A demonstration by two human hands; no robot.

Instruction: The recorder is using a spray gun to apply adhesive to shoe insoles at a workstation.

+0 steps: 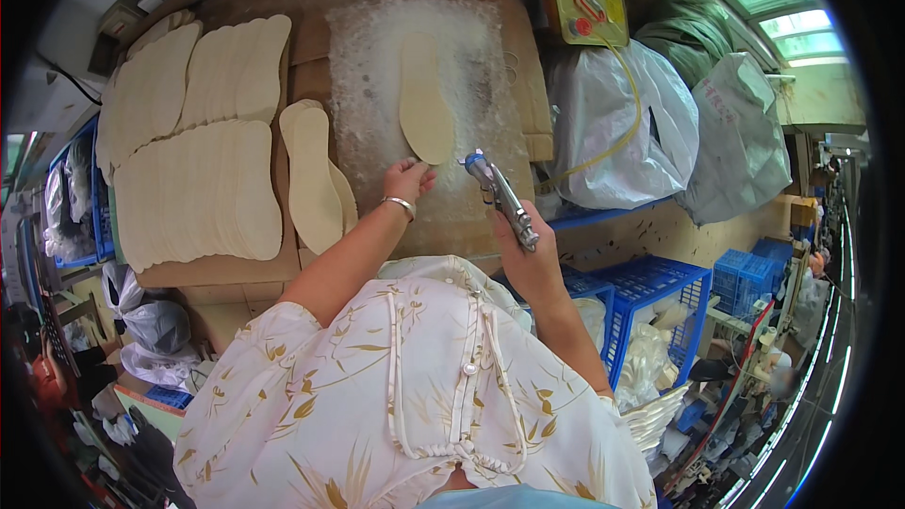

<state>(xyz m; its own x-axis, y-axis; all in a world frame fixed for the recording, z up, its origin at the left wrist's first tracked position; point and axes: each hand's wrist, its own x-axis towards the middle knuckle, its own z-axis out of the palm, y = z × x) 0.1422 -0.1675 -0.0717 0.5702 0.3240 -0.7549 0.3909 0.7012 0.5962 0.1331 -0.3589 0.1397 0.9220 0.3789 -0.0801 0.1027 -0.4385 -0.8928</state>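
Note:
A cream shoe insole (425,99) lies lengthwise on a board patch coated in whitish residue (363,66). At its near end my left hand (410,180) is closed, with the fingertips pinching the edge. My right hand (528,250) is wrapped round a metal spray gun (504,198) with a blue ring at its front. The gun's nozzle points up and left, just right of the insole's near end, apart from it. Left of the coated patch, a few loose insoles (313,174) overlap one another.
Rows of stacked insoles (198,193) fill the table's left side. At the back right, a yellowish can (586,5) with a yellow hose (633,99) stands by a white plastic sack (613,151). Blue crates (660,273) holding plastic-wrapped goods are below my right arm.

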